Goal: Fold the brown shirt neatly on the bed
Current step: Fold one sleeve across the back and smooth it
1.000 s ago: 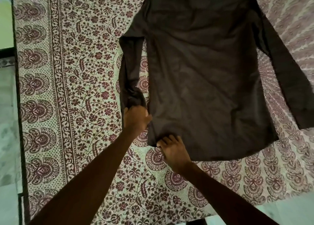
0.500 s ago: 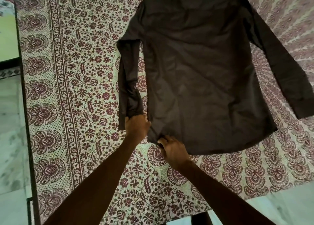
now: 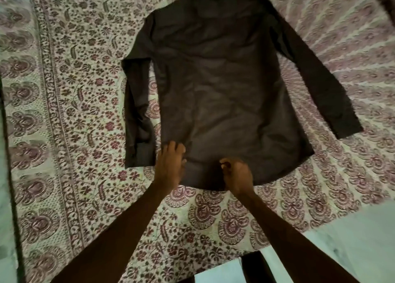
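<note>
Head view: brown shirt (image 3: 224, 86) runs lengthwise toward twelve o'clock from both hands. Left hand (image 3: 170, 165) presses flat-fingered on the hem; right hand (image 3: 237, 175) pinches it, equally near.

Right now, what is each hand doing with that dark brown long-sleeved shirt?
Left hand: open, fingers resting flat on the dark brown long-sleeved shirt near its hem.
Right hand: fingers curled at the hem; cannot tell if gripping.

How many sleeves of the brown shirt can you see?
2: the left sleeve lies straight beside the shirt's body, near the left hand; the right sleeve angles outward across the bedsheet.
</note>
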Action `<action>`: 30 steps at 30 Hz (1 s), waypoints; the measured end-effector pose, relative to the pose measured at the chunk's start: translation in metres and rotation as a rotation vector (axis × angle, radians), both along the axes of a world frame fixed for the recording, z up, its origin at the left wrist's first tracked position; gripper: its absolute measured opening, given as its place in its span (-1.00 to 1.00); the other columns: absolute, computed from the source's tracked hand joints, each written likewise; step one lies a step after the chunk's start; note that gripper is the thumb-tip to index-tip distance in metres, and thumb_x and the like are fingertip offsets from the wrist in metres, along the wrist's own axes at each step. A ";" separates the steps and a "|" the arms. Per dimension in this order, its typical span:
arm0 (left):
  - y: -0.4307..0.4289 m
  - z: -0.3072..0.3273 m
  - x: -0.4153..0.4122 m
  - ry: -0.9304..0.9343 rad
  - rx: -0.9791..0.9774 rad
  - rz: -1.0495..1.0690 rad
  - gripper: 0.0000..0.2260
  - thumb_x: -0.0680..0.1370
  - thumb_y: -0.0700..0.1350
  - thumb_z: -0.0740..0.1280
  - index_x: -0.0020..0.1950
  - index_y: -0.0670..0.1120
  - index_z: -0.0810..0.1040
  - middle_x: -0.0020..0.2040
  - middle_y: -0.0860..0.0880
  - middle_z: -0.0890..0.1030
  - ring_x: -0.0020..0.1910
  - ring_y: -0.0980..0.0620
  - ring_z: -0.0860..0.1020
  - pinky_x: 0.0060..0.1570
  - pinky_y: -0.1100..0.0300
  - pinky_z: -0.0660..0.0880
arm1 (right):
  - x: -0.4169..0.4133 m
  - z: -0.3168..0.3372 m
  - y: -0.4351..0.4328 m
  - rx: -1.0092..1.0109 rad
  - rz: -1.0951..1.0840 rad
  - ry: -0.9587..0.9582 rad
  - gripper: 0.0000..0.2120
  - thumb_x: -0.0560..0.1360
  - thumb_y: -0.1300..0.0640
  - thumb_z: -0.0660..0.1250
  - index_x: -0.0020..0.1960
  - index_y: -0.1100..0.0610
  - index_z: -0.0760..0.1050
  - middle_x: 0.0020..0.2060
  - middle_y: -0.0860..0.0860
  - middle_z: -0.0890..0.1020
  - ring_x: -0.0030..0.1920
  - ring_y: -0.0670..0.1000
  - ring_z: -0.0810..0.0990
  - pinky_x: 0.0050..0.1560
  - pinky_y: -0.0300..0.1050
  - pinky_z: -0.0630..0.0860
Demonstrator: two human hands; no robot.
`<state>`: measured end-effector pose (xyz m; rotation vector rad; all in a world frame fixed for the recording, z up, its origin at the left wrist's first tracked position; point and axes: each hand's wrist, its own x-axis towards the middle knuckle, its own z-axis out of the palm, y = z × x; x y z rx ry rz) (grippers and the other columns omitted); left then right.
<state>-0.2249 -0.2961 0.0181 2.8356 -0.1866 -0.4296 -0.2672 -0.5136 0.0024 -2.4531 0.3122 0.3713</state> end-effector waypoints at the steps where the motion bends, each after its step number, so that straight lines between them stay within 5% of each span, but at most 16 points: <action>1: -0.018 -0.002 -0.002 0.039 -0.028 -0.080 -0.72 0.45 -0.07 0.39 0.14 -0.02 0.46 0.13 -0.08 0.46 0.13 -0.15 0.47 0.09 -0.05 0.40 | 0.002 0.002 -0.023 -0.022 -0.089 -0.015 -0.80 0.46 0.29 0.30 0.01 0.14 0.63 -0.02 0.12 0.67 -0.01 0.17 0.62 0.04 -0.07 0.51; 8: -0.147 -0.021 -0.002 0.111 -0.067 -0.329 -0.56 0.55 0.04 0.29 0.41 0.03 0.33 0.32 -0.09 0.37 0.26 -0.14 0.42 0.17 -0.04 0.43 | 0.021 0.006 -0.182 -0.278 -0.545 -0.036 -0.63 0.36 0.35 0.23 0.16 0.29 0.49 0.11 0.30 0.50 0.06 0.32 0.50 0.09 0.09 0.46; 15: -0.226 -0.025 0.022 0.289 0.020 -0.232 -0.43 0.47 0.11 0.39 0.41 0.12 0.24 0.27 -0.05 0.32 0.27 -0.15 0.37 0.11 -0.14 0.49 | 0.046 -0.008 -0.254 -0.149 -0.439 0.178 -0.77 0.51 0.05 0.35 0.07 0.18 0.51 0.01 0.17 0.62 0.07 0.19 0.57 -0.06 -0.08 0.43; 22: -0.245 -0.019 0.036 0.447 0.134 -0.202 -0.33 0.36 0.01 0.49 0.37 0.08 0.23 0.31 -0.08 0.31 0.29 -0.23 0.40 0.20 -0.15 0.46 | 0.033 0.009 -0.269 -0.052 -0.530 0.310 -0.78 0.49 0.01 0.40 0.00 0.15 0.54 -0.06 0.10 0.66 -0.06 0.10 0.62 -0.17 -0.19 0.39; 27: -0.251 -0.018 0.056 0.527 -0.009 -0.125 -0.58 0.45 -0.04 0.41 0.27 -0.06 0.41 0.22 -0.15 0.48 0.18 -0.19 0.52 0.16 0.01 0.46 | 0.037 0.007 -0.276 -0.080 -0.427 0.334 -0.70 0.49 -0.12 0.37 -0.03 0.12 0.53 -0.10 0.09 0.65 -0.05 0.14 0.63 -0.15 -0.13 0.45; 30: -0.259 -0.015 0.073 0.408 -0.118 -0.079 -0.80 0.50 -0.02 0.31 0.08 -0.05 0.54 0.11 -0.07 0.56 0.13 -0.13 0.56 0.14 0.06 0.47 | 0.054 0.007 -0.278 -0.132 -0.393 0.297 -0.63 0.52 -0.18 0.29 -0.02 0.15 0.52 -0.13 0.09 0.65 -0.06 0.14 0.63 -0.18 -0.12 0.44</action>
